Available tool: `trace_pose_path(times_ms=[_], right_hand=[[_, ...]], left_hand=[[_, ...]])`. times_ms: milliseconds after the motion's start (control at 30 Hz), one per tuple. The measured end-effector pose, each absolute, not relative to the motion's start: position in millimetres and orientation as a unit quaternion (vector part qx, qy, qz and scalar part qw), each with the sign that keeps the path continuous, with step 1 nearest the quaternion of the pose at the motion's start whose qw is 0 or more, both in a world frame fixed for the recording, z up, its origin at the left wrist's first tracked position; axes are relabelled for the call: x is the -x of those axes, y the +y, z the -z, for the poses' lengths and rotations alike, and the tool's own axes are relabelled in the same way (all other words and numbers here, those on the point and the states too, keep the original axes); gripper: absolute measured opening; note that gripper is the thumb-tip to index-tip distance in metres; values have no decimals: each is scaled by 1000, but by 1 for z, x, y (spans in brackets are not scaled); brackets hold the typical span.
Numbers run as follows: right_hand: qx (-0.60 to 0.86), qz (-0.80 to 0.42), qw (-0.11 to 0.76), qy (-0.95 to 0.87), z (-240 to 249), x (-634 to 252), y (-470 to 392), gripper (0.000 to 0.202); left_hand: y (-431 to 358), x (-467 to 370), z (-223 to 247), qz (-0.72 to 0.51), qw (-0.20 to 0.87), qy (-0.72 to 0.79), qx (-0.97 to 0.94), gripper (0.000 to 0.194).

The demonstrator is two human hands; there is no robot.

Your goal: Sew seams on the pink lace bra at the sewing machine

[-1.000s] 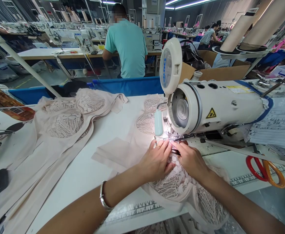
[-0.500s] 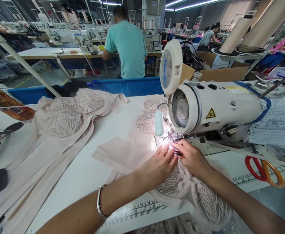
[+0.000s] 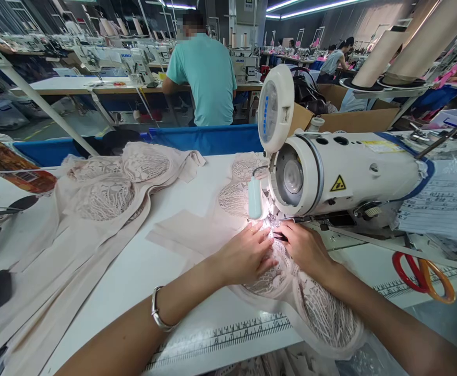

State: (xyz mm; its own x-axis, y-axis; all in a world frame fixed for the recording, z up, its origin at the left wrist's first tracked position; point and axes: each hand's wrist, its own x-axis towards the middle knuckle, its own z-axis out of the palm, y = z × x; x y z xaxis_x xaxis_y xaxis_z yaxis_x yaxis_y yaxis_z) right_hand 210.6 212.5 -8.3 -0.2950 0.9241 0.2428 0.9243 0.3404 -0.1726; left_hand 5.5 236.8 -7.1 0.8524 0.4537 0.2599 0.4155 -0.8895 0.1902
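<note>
A pale pink lace bra [image 3: 328,313] lies under the needle area of the white sewing machine [image 3: 353,162], its near cup hanging over the table edge. My left hand [image 3: 246,253] rests flat on the fabric left of the needle, fingers spread. My right hand [image 3: 307,248] is closed at the right of the needle, touching the fabric. From its fingers sticks a small black pointed tool [image 3: 280,236], mostly hidden, so its exact kind is unclear. The machine's lamp lights the spot between both hands.
More lace bras [image 3: 107,193] with long straps lie piled at left. Scissors with red and orange handles [image 3: 424,277] lie at right. A printed ruler [image 3: 228,337] runs along the front edge. Thread cones [image 3: 381,55] stand at upper right. A person in a teal shirt [image 3: 203,78] sits ahead.
Both hands have moved slightly forward, drawing the bra a little away and left. My left fingers have spread apart. Less of the black tool shows.
</note>
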Motion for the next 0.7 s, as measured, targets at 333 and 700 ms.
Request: trace_pose_path(times_ms=[333,700], right_hand=[[612,37,168,-772,21,-223,138,23],[560,-8,97,-822,12,-240,178,48]], left_hand=[[219,-17,14,-110,-25,165,-980,20],[231,-13,11,-153,54,172,-972,28]])
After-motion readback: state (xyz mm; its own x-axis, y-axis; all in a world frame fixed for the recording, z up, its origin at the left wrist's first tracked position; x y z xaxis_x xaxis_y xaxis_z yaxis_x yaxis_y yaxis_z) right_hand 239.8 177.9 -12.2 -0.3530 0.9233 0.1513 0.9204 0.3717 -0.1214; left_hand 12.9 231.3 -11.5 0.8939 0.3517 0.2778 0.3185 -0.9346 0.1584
